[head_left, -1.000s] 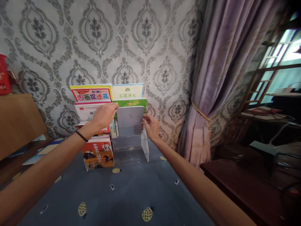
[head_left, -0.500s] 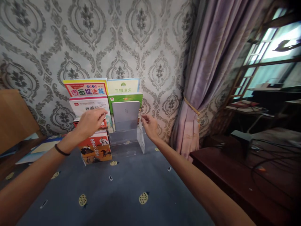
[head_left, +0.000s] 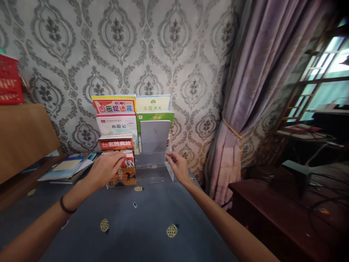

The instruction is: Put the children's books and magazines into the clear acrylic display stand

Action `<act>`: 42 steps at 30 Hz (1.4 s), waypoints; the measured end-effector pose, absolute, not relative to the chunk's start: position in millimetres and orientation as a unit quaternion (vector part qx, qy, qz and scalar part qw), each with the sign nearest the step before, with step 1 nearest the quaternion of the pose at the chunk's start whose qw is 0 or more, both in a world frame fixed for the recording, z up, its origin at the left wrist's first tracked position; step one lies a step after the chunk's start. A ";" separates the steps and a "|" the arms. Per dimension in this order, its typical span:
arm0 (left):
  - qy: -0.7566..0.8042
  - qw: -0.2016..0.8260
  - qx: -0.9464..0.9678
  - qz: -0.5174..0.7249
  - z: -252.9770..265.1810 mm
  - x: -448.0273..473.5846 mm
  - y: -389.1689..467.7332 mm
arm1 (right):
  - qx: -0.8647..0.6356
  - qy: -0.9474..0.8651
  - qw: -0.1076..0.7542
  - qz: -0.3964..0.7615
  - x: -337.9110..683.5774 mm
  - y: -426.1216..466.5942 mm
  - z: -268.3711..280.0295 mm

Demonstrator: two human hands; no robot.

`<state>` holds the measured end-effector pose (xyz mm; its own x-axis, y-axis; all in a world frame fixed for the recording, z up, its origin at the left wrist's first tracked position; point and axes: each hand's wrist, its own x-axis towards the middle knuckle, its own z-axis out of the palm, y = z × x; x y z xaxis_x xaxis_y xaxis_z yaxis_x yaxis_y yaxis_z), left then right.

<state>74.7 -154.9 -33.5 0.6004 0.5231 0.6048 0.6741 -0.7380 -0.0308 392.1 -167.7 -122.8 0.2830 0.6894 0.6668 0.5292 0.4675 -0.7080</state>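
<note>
Both hands have come down and away from the grey book [head_left: 154, 135] since the earlier frames: a second ago they framed its two edges, and now it stands alone in the clear acrylic rack [head_left: 152, 168], upright in the right column, in front of the green book [head_left: 155, 116] and below the pale one behind it. Judging from that, the grey book looks seated and let go.

The left hand [head_left: 105, 169] hangs lower, in front of the rack's left column, its fingers loosely curled and slightly spread over the cover of the orange picture book [head_left: 124, 174] in the front row; whether it touches that cover I cannot tell. It holds nothing. The right hand [head_left: 177, 165] sits at the rack's right wall, thumb and forefinger close together near the clear side panel, seemingly pinching or just brushing its edge; the grey book is above and to the left of it, apart from the fingers.

Left of the rack, a loose pile of flat books [head_left: 67, 169] lies on the blue patterned worktop [head_left: 152, 218], and a purple curtain [head_left: 245, 94] hangs to the rack's right against the patterned wallpaper
</note>
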 end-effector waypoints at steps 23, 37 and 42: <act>-0.651 0.124 -0.709 -0.241 -180.7 -160.7 -91.3 | -0.479 -0.683 0.397 0.384 221.7 -238.3 -205.3; -0.691 0.107 -0.702 -0.131 -150.8 -163.5 -21.3 | -0.465 -0.648 0.381 0.468 147.6 -231.3 -229.1; -0.726 0.023 -0.686 -0.043 -134.7 -151.2 9.0 | -0.453 -0.651 0.385 0.471 150.4 -229.3 -234.5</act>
<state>-151.2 9.0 -134.7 -0.0574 0.9941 0.0924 0.9980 0.0546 0.0321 150.4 -229.3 -234.5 -0.2919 0.9535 0.0748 0.2279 0.1453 -0.9628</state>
